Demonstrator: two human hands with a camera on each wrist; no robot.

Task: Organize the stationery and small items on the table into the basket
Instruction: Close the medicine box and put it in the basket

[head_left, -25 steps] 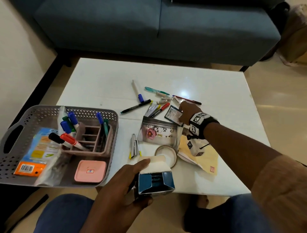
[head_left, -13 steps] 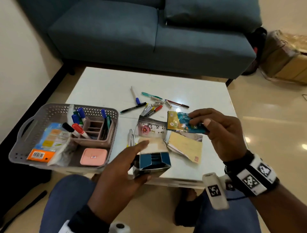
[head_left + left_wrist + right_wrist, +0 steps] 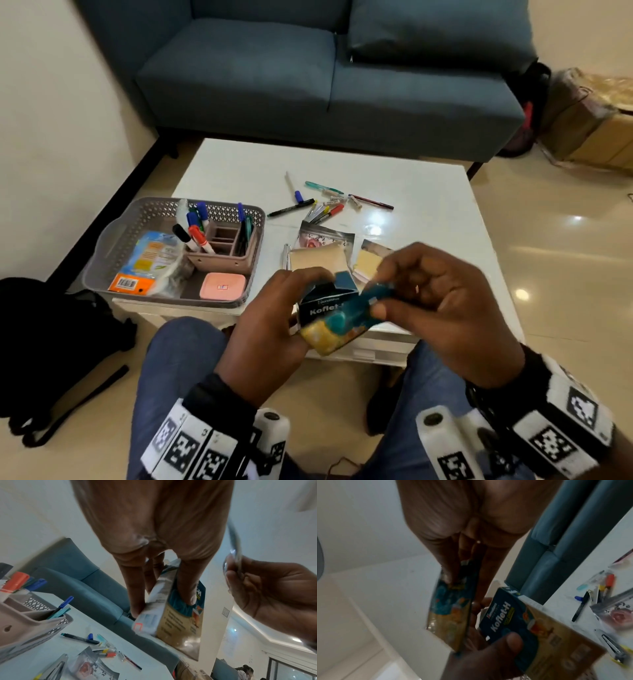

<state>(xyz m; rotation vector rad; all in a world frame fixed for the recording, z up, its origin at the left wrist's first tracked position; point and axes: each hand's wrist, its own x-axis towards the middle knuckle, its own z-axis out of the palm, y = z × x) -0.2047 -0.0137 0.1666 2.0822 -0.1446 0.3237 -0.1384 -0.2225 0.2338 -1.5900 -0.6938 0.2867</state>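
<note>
My left hand (image 3: 291, 308) grips a small blue and gold carton (image 3: 320, 306) marked Koflet-H, thumb on its front, flap open at the top. My right hand (image 3: 387, 298) pinches a teal and gold foil strip (image 3: 346, 320) and holds it against the carton's front, just off the table's near edge. The right wrist view shows the strip (image 3: 448, 608) beside the carton (image 3: 513, 622). In the left wrist view, the carton (image 3: 171, 615) sits between my thumb and fingers. The grey basket (image 3: 113, 240) stands at the table's left and holds a pink pen holder (image 3: 222, 250) with markers.
Loose pens (image 3: 322, 205), a clear zip pouch (image 3: 322, 238), a beige pad (image 3: 318, 260), a yellow envelope (image 3: 368, 262) and a metal clip (image 3: 286, 257) lie on the white table (image 3: 428, 212). A blue sofa (image 3: 308, 85) stands behind it. A black bag (image 3: 51, 325) lies on the floor at left.
My right hand lifted the foil strip off the table and brought it down to the carton. Both hands drew together toward my lap.
</note>
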